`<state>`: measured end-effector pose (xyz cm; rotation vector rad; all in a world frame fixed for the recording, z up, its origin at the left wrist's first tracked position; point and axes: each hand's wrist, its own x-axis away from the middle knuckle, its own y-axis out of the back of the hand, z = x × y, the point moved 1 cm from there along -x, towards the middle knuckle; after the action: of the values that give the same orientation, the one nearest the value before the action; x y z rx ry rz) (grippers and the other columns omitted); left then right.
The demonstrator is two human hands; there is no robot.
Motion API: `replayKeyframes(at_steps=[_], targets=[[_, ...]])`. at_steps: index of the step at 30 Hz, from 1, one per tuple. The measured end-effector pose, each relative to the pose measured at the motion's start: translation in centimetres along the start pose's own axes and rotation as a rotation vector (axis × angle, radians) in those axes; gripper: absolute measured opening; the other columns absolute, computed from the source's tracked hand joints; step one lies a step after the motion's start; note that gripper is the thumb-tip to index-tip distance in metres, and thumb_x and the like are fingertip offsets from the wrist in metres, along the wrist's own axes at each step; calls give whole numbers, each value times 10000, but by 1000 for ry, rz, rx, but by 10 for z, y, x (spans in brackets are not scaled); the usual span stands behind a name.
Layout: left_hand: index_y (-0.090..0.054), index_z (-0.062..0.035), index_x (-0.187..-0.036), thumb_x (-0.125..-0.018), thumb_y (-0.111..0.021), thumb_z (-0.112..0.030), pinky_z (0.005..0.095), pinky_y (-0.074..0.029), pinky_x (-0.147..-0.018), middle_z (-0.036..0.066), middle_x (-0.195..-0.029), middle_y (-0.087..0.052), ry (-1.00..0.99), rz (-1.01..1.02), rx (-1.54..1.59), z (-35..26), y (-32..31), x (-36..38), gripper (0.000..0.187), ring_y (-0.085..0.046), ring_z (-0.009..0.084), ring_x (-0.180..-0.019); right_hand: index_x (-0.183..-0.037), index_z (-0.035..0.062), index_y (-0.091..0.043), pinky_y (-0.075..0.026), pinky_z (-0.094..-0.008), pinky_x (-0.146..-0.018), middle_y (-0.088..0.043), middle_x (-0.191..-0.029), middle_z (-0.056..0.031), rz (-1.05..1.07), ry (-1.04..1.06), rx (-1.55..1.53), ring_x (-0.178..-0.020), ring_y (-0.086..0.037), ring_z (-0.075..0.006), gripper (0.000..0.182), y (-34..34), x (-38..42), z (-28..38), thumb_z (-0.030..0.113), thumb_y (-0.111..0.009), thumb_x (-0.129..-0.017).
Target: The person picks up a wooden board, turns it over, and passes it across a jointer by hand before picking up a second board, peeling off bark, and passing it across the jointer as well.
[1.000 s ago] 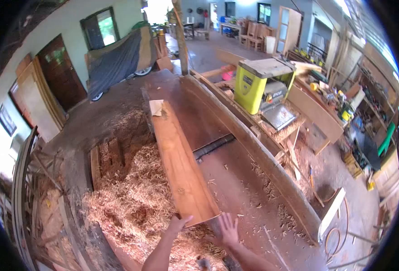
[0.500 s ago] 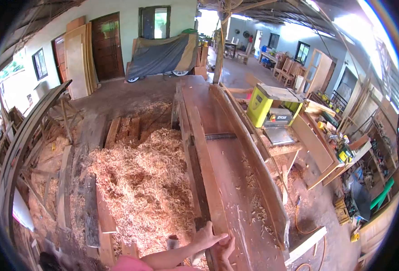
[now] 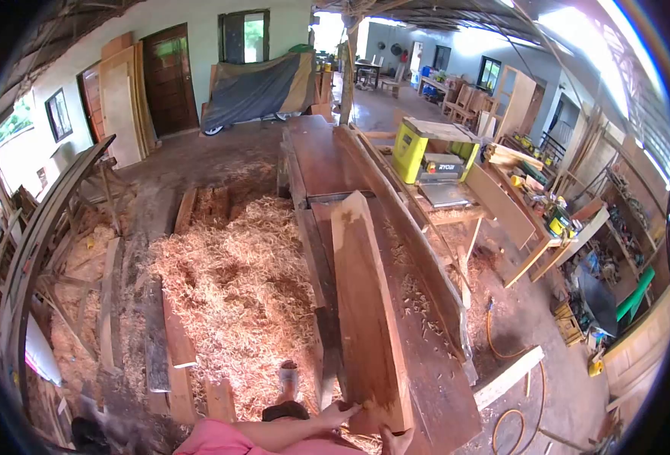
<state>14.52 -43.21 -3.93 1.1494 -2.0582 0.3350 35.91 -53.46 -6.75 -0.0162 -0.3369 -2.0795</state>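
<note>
A long wooden board (image 3: 369, 318) rests lengthwise on the brown bed of a jointer-like machine (image 3: 441, 394), its broad face showing. My left hand (image 3: 338, 415) is closed on the board's near left edge, thumb over the face. At the near end, low on the right corner, my right hand (image 3: 395, 440) grips the same board; its fingers are partly hidden under the wood. The board's far end lies close to the dark slot across the bed.
A raised wooden fence (image 3: 418, 250) runs along the bed's right side. Wood shavings (image 3: 236, 296) are heaped on the floor at left. Beyond the fence stands a green planer (image 3: 435, 155). An orange hose (image 3: 494, 334) curls on the floor at right, near a long plank (image 3: 509, 377).
The board has been drawn back toward me and turned, so its broad face shows instead of a narrow edge. Both hands have shifted with its near end, and the view has moved slightly.
</note>
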Motion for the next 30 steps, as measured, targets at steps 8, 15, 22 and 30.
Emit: replayKeyframes(at_steps=[8, 15, 22, 30], targets=[[-681, -72, -1208, -1026, -635, -334, 316, -585, -860, 54, -1102, -730, -123, -39, 1026, 96, 10, -7, 323, -716, 165, -957, -1152, -14, -583, -552, -363, -796, -679, -1082, -200, 333, -419, 251, -988, -665, -230, 443, -20, 36, 31, 241, -807, -867], [-684, -31, -1187, -954, -742, -355, 345, -610, -834, 90, -1072, -732, 9, -163, 994, 145, 48, 25, 404, -730, 207, -910, -1493, 17, -433, -430, -508, -1117, -479, -1495, -231, 593, 559, 671, -1310, -518, -422, 960, -32, 35, 58, 535, -830, -789], [-649, 22, -1239, -904, -805, -339, 328, -591, -820, 95, -1096, -722, 17, -364, 907, 119, 39, 38, 516, -718, 190, -929, -1572, -18, -212, -434, -528, -1088, -441, -1511, -286, 816, 428, 728, -1355, -463, -454, 1311, -64, 22, 56, 566, -900, -621], [-652, 52, -1235, -850, -849, -308, 328, -579, -832, 110, -1096, -726, -240, -504, 835, 80, 72, 1, 562, -707, 195, -935, -1535, -47, -246, -411, -585, -1052, -364, -1549, -327, 563, 615, 741, -1316, -475, -501, 1117, -106, -16, 60, 555, -788, -767]])
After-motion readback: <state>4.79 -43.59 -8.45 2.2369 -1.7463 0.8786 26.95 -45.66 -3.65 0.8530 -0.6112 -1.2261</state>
